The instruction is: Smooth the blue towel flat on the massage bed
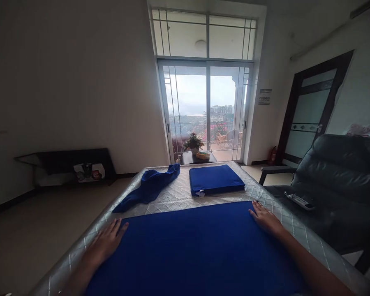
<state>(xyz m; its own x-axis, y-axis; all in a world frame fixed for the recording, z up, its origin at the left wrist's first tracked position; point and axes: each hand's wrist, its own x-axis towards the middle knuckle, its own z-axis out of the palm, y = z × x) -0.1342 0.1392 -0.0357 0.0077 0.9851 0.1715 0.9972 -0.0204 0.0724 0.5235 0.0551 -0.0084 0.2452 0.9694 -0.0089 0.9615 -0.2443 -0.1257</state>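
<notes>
A wide blue cloth lies spread flat over the near part of a quilted mattress. At the cloth's far left corner rests my left hand, palm down with the fingers stretched out. My right hand lies flat on the far right corner, fingers extended. Beyond the cloth sits a neat folded stack of blue fabric with a white tag at its front edge. Left of that stack, a crumpled blue cloth trails toward the mattress's left edge.
On the right stands a dark leather armchair with a white remote-like device on its seat. Past the mattress, a small table bears a potted plant before sliding glass doors. A dark low object is against the left wall.
</notes>
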